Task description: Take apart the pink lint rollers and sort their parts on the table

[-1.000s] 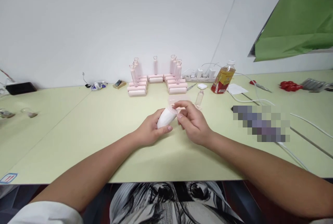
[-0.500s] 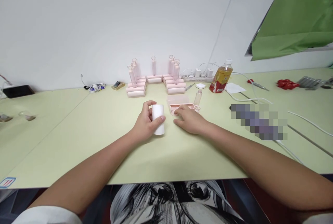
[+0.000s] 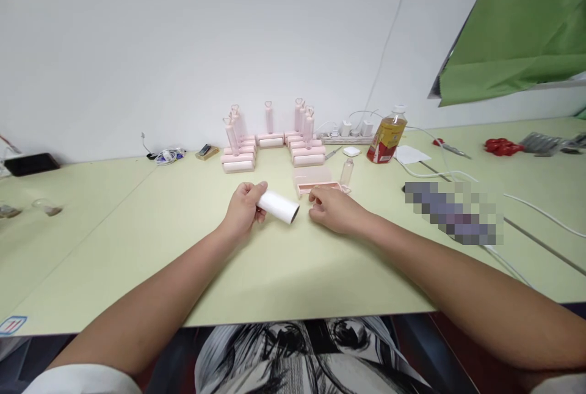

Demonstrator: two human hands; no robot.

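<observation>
My left hand [image 3: 243, 209] grips a white sticky-paper roll [image 3: 277, 207] by one end, fingers wrapped round it. The roll lies tilted in the air, its hollow dark end pointing right and down. Just right of it, my right hand [image 3: 337, 209] has its fingers curled together, and whatever they hold, if anything, is hidden. Behind that hand lies a pink lint roller case [image 3: 304, 189] with its clear-pink lid [image 3: 312, 175] folded back. A clear pink handle [image 3: 347, 172] stands at the case's right end.
Several pink lint rollers [image 3: 238, 166] line the back of the table, handles upright. Right of them are a power strip [image 3: 348, 137], a white square item [image 3: 351, 151] and a drink bottle [image 3: 387, 137]. Cables [image 3: 444, 173] cross the right side. Red-handled scissors [image 3: 502, 147] lie farther right.
My left hand has turned the white roll from upright to slanting, bringing its hollow end toward the right hand. My right hand's fingers have drawn back slightly from the case and curled in.
</observation>
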